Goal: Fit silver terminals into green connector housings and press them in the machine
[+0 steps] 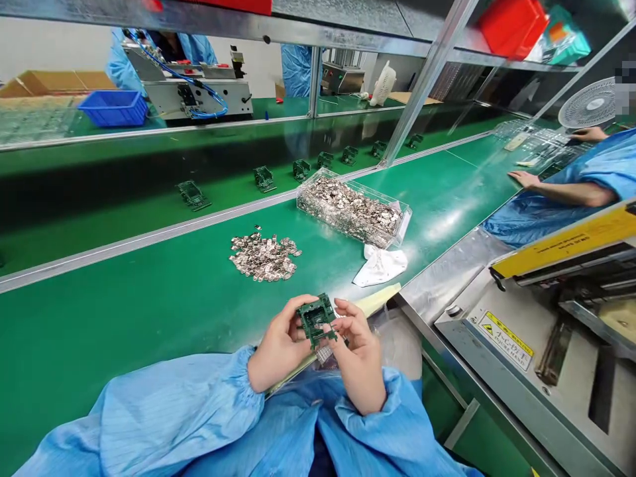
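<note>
The left hand (pixel 281 344) has its grip closed on the left side of a green plastic part (pixel 317 321), held up near the front edge of the counter (pixel 149 305). The right hand (pixel 362 358) has thumb and fingers at the part's right side; I cannot tell whether its grip is closed on it. Beyond them, a pile of small metal pieces (pixel 265 258) lies on the counter, left of a clear box (pixel 406 226) filled with similar pieces. A white cloth (pixel 380 266) lies just beside the box.
</note>
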A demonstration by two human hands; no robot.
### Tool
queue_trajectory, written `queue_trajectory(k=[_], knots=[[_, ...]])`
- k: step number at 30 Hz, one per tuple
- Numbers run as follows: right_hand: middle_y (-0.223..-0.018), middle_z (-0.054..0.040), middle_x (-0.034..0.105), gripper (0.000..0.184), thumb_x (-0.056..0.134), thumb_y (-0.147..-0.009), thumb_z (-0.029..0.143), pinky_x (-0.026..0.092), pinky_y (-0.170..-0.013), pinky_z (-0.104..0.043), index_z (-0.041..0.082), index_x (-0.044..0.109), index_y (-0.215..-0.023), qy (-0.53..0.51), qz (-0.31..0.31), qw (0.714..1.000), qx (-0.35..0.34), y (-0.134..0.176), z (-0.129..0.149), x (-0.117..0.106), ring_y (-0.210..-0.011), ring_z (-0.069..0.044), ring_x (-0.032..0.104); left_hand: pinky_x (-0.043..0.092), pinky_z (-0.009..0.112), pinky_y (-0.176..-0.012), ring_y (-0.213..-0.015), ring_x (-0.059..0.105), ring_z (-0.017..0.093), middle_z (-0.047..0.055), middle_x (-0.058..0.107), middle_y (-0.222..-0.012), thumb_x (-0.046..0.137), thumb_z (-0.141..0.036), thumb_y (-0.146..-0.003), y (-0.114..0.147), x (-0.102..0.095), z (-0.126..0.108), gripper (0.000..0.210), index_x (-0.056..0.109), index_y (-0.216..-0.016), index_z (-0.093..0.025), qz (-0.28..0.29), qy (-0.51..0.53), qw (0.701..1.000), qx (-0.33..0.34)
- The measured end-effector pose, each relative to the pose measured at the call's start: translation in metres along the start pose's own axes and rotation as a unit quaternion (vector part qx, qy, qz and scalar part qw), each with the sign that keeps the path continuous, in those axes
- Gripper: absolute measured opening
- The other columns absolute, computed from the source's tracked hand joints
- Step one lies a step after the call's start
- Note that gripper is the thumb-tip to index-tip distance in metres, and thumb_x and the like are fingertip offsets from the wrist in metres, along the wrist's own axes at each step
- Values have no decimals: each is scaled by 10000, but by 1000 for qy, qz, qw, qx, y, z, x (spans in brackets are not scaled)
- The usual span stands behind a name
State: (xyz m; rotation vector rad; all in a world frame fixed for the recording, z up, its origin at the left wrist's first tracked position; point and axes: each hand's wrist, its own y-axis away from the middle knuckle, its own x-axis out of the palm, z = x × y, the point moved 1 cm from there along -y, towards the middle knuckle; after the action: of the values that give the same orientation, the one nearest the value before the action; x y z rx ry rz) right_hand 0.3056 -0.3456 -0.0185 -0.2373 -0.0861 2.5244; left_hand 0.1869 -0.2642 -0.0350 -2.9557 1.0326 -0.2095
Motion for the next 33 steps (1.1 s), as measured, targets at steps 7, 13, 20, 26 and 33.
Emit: queue_trajectory(k=[7, 13, 20, 26, 33], knots=[[-1165, -122, 606, 145, 672, -796, 330, 462, -919, -403, 208, 658, -720, 32, -11, 999, -14, -2, 0, 2, -1141, -279, 556, 569, 239, -680, -834, 665, 163, 59, 660, -1061, 725, -313, -767, 5, -3, 0, 439, 575, -1173, -243, 17, -53, 998, 22], [-1050, -104, 618, 152, 656, -806, 321, 499, -716, -305, 199, 641, -717, 40, -15, 999, -8, 0, 0, 1, -976, -238, 599, 549, 260, -796, -927, 658, 173, 75, 653, -1135, 612, -308, -873, 6, -6, -1, 313, 579, -1176, -236, 28, -76, 995, 54], [-854, -43, 650, 113, 651, -824, 309, 519, -709, -291, 203, 615, -810, -76, 9, 996, 45, 3, -3, 5, -797, -181, 618, 530, 250, -657, -811, 643, 178, 47, 668, -906, 577, -351, -888, 9, -4, -1, 312, 571, -1178, -237, 3, -113, 993, 32], [-877, -57, 691, 125, 708, -771, 305, 548, -733, -295, 193, 653, -781, -120, -2, 991, 58, 5, -3, 5, -824, -192, 653, 517, 244, -661, -815, 637, 180, 48, 662, -876, 565, -348, -895, 14, -2, -2, 352, 544, -1215, -205, -10, -124, 992, 12], [-855, -55, 675, 58, 686, -780, 249, 536, -706, -279, 193, 670, -778, -91, -16, 996, 19, 10, -3, 4, -811, -189, 636, 464, 213, -603, -740, 603, 146, 46, 662, -886, 568, -353, -897, 19, 1, -4, 373, 515, -1227, -188, -8, -157, 988, 14]])
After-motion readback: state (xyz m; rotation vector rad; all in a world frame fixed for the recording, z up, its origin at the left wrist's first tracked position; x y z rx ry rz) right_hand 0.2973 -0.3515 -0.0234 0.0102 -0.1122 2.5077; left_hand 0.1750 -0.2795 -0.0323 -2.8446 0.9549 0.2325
